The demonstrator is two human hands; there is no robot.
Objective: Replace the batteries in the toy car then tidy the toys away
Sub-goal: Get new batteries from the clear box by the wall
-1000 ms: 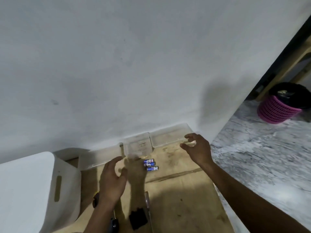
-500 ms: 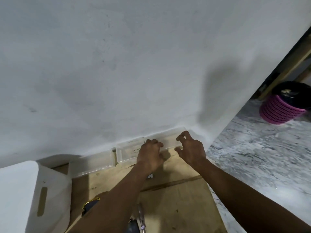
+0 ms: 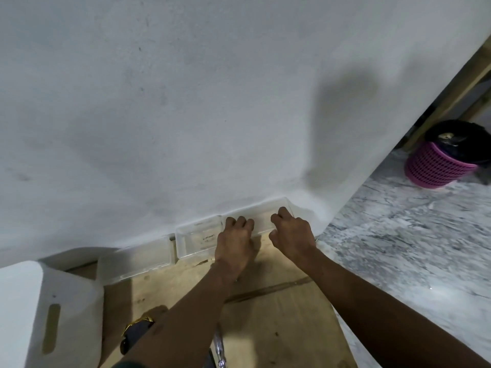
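Three clear plastic containers stand in a row against the wall at the back of the wooden table [image 3: 279, 314]. Both of my hands are on the right container [image 3: 261, 216]. My left hand [image 3: 235, 243] has its fingers curled over the container's near left rim. My right hand [image 3: 291, 232] grips its near right rim. The batteries seen earlier are hidden under my left hand. Part of the yellow and black toy car [image 3: 135, 332] shows beneath my left forearm. A metal screwdriver shaft [image 3: 219, 349] lies at the bottom edge.
The middle clear container [image 3: 196, 239] and the left one [image 3: 135, 261] sit beside the gripped one. A white bin with a handle slot [image 3: 50, 317] stands at the left. The table's right edge drops to a marble floor, where a pink basket [image 3: 438, 168] stands.
Both hands reached forward from above the table to the right clear container and curled onto its rim. My left hand now covers the batteries.
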